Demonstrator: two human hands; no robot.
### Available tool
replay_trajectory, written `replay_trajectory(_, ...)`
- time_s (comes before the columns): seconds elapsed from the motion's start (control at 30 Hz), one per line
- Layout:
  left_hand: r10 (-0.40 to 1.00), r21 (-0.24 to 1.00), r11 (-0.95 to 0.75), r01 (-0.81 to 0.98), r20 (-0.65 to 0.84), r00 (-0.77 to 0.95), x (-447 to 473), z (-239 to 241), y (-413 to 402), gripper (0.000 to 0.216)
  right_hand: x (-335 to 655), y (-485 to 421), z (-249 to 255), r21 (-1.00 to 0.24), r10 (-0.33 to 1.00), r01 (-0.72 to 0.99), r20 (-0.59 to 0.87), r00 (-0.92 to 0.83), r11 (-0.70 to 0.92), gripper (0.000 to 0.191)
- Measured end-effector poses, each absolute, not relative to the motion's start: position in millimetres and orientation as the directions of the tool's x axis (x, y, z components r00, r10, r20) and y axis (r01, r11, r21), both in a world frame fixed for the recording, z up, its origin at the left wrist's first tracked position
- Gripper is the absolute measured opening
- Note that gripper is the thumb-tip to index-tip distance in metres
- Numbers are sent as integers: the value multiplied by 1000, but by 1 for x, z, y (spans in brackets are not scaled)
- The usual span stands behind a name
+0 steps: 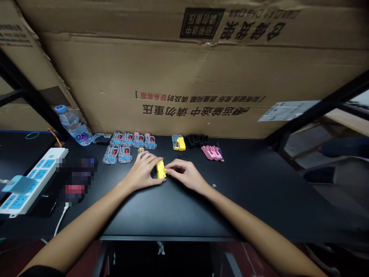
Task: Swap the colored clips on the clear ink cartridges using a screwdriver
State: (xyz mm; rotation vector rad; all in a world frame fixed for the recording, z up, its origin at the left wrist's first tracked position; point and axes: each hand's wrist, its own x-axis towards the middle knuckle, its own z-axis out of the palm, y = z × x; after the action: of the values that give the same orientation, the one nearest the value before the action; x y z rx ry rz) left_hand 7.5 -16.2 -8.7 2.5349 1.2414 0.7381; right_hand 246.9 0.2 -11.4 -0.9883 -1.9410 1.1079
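Note:
Over the middle of the black table, my left hand (pixel 145 170) grips a small yellow plastic part (pixel 161 169) between thumb and fingers. My right hand (pixel 186 174) pinches at the right side of this same part, thumb and forefinger pressed together. Whether a separate small piece sits in that pinch is too small to tell. Just behind my left fingers lies a clear plastic piece with a yellow bit (pixel 141 150), partly covered by the hand. Farther back, a clear and yellow assembly (pixel 179 142) rests beside black plastic parts (pixel 197 140) and pink plastic parts (pixel 211 152).
Several clear plastic assemblies (pixel 125 154) with red and blue bits stand in rows at back left. Left of them are a water bottle (pixel 75 126), a white power strip (pixel 37 179) and a blurred-out phone (pixel 77 181). Cardboard (pixel 178 77) walls the back. A pen (pixel 220 151) lies right.

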Motion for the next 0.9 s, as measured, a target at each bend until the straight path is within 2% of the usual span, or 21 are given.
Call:
replay_trajectory(0.2,779,405,-626,666,343,525,8,-7,-17,68,245,1,-10,-897,854,275,181,-487,347,31)
replay_trajectory(0.5,769,393,-639,661,355,532,9,-8,-17,67,237,-3,-13,-987,853,153,-42,-520,45,38)
replay_trajectory(0.9,767,400,-641,655,337,546,11,-7,-19,68,240,1,-16,-992,834,113,-105,-542,-52,40)
